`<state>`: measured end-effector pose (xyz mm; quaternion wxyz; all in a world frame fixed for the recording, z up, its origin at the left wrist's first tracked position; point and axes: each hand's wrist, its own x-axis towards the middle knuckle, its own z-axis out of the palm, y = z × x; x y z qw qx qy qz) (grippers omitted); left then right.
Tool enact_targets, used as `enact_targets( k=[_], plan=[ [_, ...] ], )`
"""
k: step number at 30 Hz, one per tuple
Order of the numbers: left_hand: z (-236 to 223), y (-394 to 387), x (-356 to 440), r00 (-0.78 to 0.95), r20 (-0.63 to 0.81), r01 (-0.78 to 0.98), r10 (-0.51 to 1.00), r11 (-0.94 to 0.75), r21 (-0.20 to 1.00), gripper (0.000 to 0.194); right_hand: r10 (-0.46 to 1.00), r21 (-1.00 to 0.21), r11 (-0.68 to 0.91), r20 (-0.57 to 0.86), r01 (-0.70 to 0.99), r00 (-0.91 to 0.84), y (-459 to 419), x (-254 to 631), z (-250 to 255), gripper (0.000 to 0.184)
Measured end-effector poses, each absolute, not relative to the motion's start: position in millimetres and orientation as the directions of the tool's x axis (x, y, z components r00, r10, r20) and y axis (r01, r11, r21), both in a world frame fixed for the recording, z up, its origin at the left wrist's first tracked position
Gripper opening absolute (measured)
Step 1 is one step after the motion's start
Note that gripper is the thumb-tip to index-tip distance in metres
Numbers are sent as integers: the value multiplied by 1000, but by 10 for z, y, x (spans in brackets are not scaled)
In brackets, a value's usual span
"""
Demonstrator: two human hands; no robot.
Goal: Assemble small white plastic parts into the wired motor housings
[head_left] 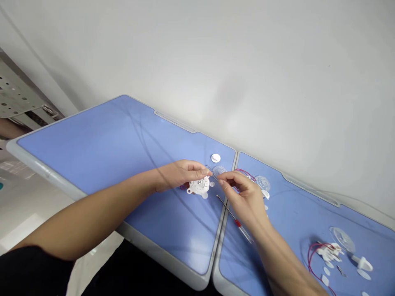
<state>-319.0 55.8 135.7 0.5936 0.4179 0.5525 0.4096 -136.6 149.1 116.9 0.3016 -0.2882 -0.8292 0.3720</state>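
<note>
My left hand point(182, 174) comes in from the left and rests its fingers on a white round plastic part point(199, 186), which has a small metal centre. My right hand point(241, 193) pinches the edge of a clear plastic disc point(219, 172) just beyond those fingers. A screwdriver with a red band point(236, 221) lies under my right wrist. A white disc point(215, 158) sits beyond both hands. Red wires point(246, 174) and another clear disc point(262, 183) lie to the right, partly behind my right hand.
Two blue desks point(92, 144) with grey rims meet at a seam, against a white wall point(247, 70). At the lower right lies a group of white parts with red wires point(327, 253), a clear dome point(342, 239) and small discs. A perforated metal rack point(17, 92) stands at the upper left.
</note>
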Motion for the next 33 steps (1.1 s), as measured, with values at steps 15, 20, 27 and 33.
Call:
enact_targets(
  k=[15,20,27,33],
  plan=[
    [1363,595,-3232,-56,-364,-19,930,363,932,43,505,-534,735,21,417,-863,1495,-1354,1030,17],
    [1338,603,-3253,-63,-352,19,934,354,935,43,516,-540,736,59,407,-854,1560,-1326,1025,18],
    [1350,604,-3251,-141,-353,66,925,365,929,38,619,-586,675,118,449,-777,1670,-1284,1067,17],
    [1340,617,-3244,-184,-375,22,909,385,923,34,619,-599,657,83,458,-781,1680,-1298,1051,17]
  ],
)
